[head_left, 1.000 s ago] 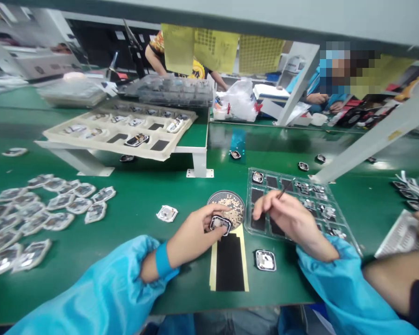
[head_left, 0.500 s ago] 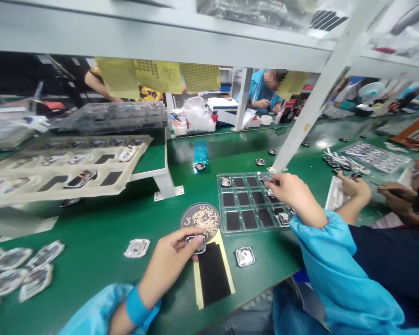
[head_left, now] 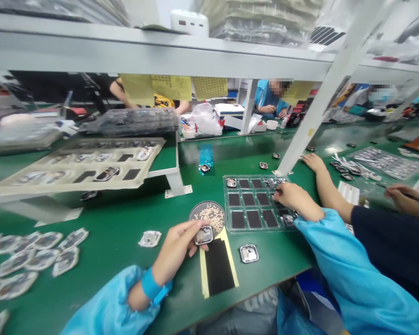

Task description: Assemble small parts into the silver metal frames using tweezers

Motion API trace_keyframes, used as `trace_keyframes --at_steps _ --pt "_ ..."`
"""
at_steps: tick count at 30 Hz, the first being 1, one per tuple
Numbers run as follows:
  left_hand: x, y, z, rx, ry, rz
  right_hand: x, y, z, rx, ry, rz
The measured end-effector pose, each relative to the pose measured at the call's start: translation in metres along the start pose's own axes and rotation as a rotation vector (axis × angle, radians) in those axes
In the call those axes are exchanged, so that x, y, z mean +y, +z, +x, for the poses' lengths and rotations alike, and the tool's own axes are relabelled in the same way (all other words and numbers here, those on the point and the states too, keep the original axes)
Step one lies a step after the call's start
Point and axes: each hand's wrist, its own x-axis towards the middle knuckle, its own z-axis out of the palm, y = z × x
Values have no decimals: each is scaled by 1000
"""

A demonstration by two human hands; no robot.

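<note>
Square case (head_left: 204, 236) between thumb and fingers of left grip (head_left: 176, 245)

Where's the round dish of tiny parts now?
Head view, centre: the round dish sits on the green table, left of the plastic tray, just beyond the left hand.

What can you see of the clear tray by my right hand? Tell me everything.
The tray looks like clear plastic, a rectangle with three rows of pockets. Black pads show in most visible pockets; the far left corner one holds a small case. Silvery parts lie along its right side. It rests flat on the table, right of the round dish. Your right hand, over it, hides some pockets; contact is unclear.
</note>
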Motion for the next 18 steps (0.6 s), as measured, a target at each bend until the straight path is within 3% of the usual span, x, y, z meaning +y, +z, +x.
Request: trace_keyframes --at_steps 3,8,13,16,18 --pt "1 0 -1 -10 17 -94 0 3 2 -17 -56 -38" --pt "3 1 -1 6 62 -56 2 9 12 -21 -119 -74" --pt "3 5 -1 70 46 -37 6 -1 14 33 -139 -58" --pt "4 5 0 99 30 -52 -11 -17 -1 132 -174 13" --pt "3 4 2 114 32 -65 -36 -29 -20 213 -341 268"
